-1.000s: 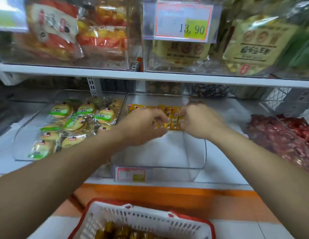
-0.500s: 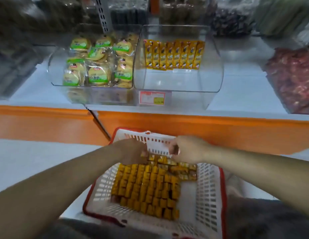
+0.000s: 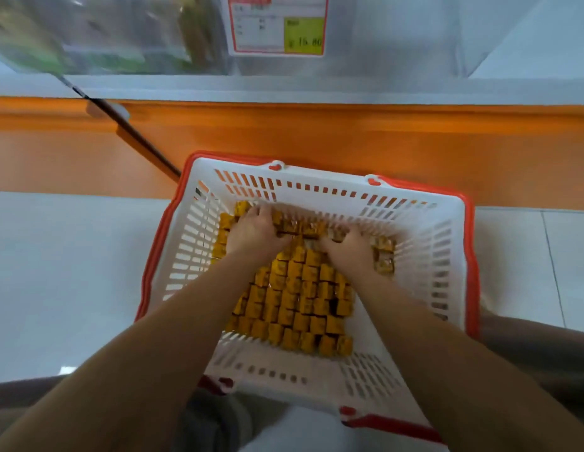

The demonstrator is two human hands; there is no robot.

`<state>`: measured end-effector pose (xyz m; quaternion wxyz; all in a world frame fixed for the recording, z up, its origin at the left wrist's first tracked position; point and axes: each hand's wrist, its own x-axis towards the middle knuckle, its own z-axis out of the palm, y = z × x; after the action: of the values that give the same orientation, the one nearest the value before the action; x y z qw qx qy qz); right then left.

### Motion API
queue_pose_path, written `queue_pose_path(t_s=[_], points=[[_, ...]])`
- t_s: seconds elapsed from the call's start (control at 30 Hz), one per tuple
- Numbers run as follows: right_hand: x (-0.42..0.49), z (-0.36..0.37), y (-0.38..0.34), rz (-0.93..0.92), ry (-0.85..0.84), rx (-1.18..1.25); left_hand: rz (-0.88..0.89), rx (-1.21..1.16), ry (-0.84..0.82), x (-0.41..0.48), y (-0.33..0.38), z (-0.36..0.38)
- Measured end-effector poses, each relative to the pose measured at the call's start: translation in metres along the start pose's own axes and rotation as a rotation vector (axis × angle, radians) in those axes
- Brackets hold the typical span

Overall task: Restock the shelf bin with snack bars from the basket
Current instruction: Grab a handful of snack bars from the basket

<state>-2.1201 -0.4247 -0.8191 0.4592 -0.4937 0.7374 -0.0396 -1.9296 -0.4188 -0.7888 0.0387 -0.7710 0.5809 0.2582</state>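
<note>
Both hands down in the basket (image 3: 424, 223), centre frame, on the far row of bars (image 3: 300, 298). Left hand (image 3: 254, 234) curled over bars at the row's left end; right hand (image 3: 347, 247) curled over its right end. Probably bracketing a row to lift it as one block, though whether either has actually gripped, I can't tell. Bin (image 3: 398, 37) sits at the top edge, mostly cropped. Versus half a second ago: hands are deeper among the bars and the view has tipped down, so the bin's contents have dropped out of frame.
</note>
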Motion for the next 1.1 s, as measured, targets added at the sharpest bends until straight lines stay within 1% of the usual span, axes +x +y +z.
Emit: queue_pose_path(t_s=[0.07,0.23,0.3,0.37,0.43,0.5,0.67,0.77,0.83,0.9,1.0,1.1], points=[[0.008,0.01,0.0,0.037,0.05,0.048,-0.086,-0.071,-0.018,0.01,-0.001,0.015],[0.016,0.031,-0.01,0.155,0.172,0.084,-0.219,-0.198,0.018,0.029,0.002,0.035],[0.019,0.036,-0.012,0.203,0.219,0.103,-0.237,-0.191,0.01,0.031,0.004,0.04],[0.023,0.037,-0.012,0.243,0.254,0.12,-0.225,-0.136,0.026,0.03,0.005,0.044],[0.026,0.037,-0.012,0.28,0.247,0.124,-0.221,-0.102,0.057,0.029,0.006,0.046],[0.028,0.037,-0.013,0.294,0.196,0.107,-0.224,-0.12,0.09,0.029,0.006,0.046],[0.03,0.037,-0.011,0.217,0.073,0.085,-0.215,-0.258,0.18,0.025,-0.003,0.045],[0.027,0.04,-0.008,0.189,0.112,0.121,-0.2,-0.257,0.15,0.025,-0.004,0.043],[0.025,0.041,-0.008,0.176,0.13,0.103,-0.225,-0.261,0.146,0.025,-0.001,0.043],[0.026,0.041,-0.007,0.16,0.111,0.106,-0.242,-0.242,0.161,0.026,0.002,0.044],[0.03,0.037,-0.004,0.112,0.053,0.198,-0.256,-0.214,0.174,0.027,0.006,0.046],[0.029,0.038,-0.004,0.056,0.078,0.257,-0.264,-0.256,0.202,0.026,0.004,0.045]])
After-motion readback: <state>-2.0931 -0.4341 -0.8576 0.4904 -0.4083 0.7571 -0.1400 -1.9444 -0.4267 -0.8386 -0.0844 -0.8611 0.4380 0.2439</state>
